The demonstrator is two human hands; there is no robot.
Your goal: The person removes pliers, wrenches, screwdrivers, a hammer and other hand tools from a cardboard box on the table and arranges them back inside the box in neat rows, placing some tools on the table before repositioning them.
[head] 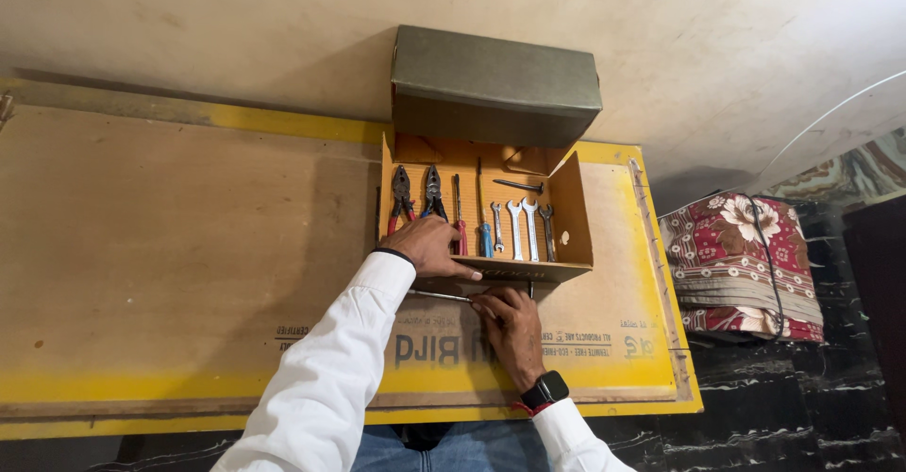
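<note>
An open cardboard box (572,217) lies on a plywood board, holding two pliers (416,193), screwdrivers (483,231) and several silver spanners (522,227) laid in a row. My left hand (429,245) rests on the box's near-left edge, fingers over the rim beside the red-handled pliers. My right hand (510,326), with a black watch on the wrist, sits just in front of the box and pinches a thin metal rod (439,295) that lies along the box's front wall.
The box's olive-green lid (495,83) stands propped at the back against the wall. The yellow-edged plywood board (170,255) spreads wide to the left. A folded red floral blanket (741,264) with a black cord sits on the dark floor at right.
</note>
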